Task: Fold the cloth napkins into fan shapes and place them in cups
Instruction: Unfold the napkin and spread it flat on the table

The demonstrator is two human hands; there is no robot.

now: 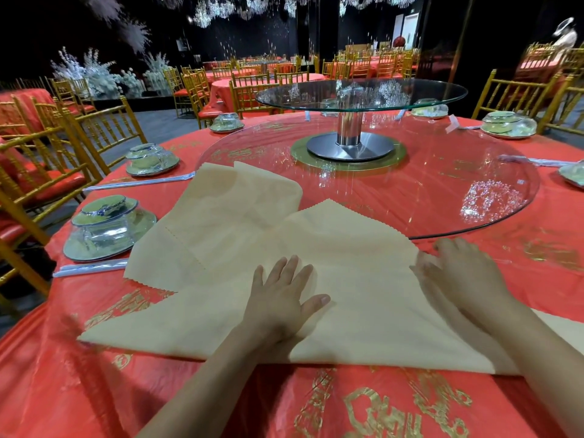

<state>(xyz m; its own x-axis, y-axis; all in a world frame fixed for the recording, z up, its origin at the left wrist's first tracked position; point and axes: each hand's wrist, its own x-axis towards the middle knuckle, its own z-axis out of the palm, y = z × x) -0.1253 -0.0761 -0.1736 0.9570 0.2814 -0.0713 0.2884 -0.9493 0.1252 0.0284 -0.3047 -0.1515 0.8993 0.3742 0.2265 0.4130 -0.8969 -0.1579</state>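
Observation:
A cream cloth napkin (357, 257), folded into a triangle with its apex pointing away from me, lies on the red tablecloth in front of me. My left hand (281, 295) presses flat on its middle with fingers spread. At the napkin's right edge my right hand (458, 273) lies on the cloth, blurred, fingers fairly straight. A second cream napkin (221, 216) lies folded behind and left, partly under the first. No separate cup shows apart from the wrapped settings.
Plastic-wrapped dish sets (109, 229) (151, 159) and wrapped chopsticks (90, 267) lie at the left. A large glass turntable (442, 191) with a raised glass tier (360, 93) fills the table centre. Gold chairs (47, 147) ring the table.

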